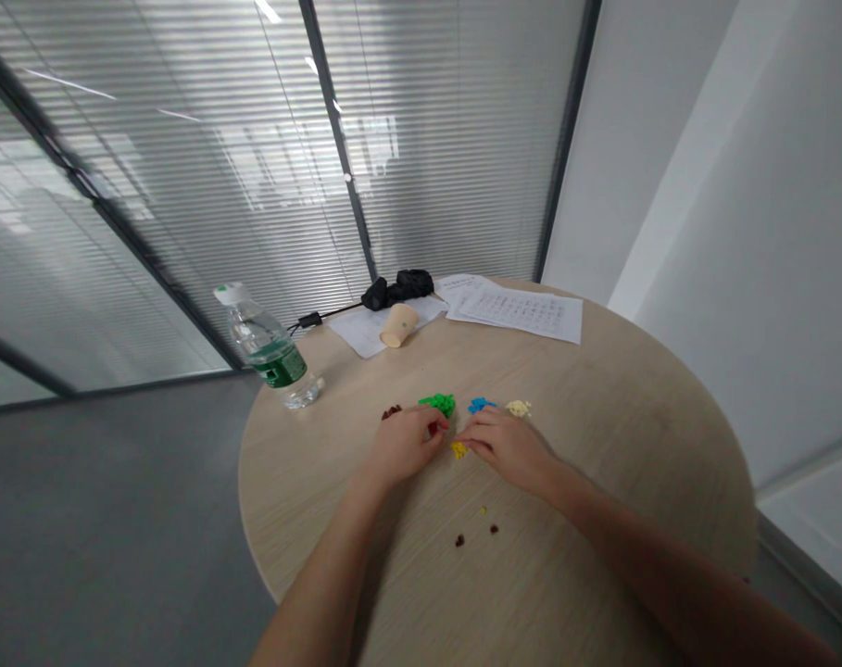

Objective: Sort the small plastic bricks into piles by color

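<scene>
1. Step in hand, by appearance: two-handed handling of yellow pieces near the middle of the counter.
2. Right hand: fingers bent, at the yellow pieces; impossible to tell whether gripping one.
3. Left hand: fingers curled, just beside green pieces; contents hidden.
4. Next move, as judged: calls for a fine pinch, without scattering neighbouring piles.
5. Count: five piles, including brown pieces, blue pieces and cream pieces; contents uncountable. Toward near edge: two loose brown pieces, one loose yellow piece. By left edge: one bottle.
</scene>
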Tool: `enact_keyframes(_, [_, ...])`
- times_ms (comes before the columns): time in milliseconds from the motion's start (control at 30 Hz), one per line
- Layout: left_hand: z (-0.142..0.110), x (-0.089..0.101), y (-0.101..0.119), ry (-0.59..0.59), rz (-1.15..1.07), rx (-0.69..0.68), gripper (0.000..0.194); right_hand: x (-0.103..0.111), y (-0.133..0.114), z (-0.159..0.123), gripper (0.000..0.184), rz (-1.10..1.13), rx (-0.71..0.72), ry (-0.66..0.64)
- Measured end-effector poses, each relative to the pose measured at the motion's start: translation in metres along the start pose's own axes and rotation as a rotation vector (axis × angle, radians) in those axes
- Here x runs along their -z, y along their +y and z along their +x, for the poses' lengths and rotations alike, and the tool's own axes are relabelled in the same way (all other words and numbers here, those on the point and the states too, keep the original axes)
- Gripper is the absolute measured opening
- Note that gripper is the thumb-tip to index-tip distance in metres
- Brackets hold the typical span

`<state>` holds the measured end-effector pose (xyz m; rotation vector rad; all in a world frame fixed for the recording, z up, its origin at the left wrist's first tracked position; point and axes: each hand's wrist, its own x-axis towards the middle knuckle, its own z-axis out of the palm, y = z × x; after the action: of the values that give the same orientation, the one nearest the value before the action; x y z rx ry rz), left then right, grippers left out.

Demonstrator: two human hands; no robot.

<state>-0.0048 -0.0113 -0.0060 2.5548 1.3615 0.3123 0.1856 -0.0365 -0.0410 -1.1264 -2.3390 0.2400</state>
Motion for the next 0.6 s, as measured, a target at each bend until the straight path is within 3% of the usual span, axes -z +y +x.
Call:
enact_keyframes(133, [0.000,0.002,0.000,-0.004,-0.032,-0.001,0.020,0.017,0.002,-0.003,0.017,0.126,-0.068,-0.015])
enact_keyframes(267, [-0.001,0.003,0.001,-0.074,-0.177,-0.057,0.018,0.028,0.001,-0.009,0.011,0.277,-0.006,-0.260])
enact_keyframes(400, [-0.004,0.002,0.003,-0.340,-0.445,-0.150,0.016,0.023,-0.003,-0.012,0.015,0.368,0.081,-0.508])
enact_keyframes(500, [-0.007,0.003,0.006,-0.611,-0.543,-0.218,0.014,0.019,-0.007,-0.011,0.015,0.403,0.104,-0.555])
enact_keyframes(600, [-0.008,0.004,0.009,-0.750,-0.515,-0.223,0.015,0.019,-0.009,-0.008,0.015,0.438,0.078,-0.577])
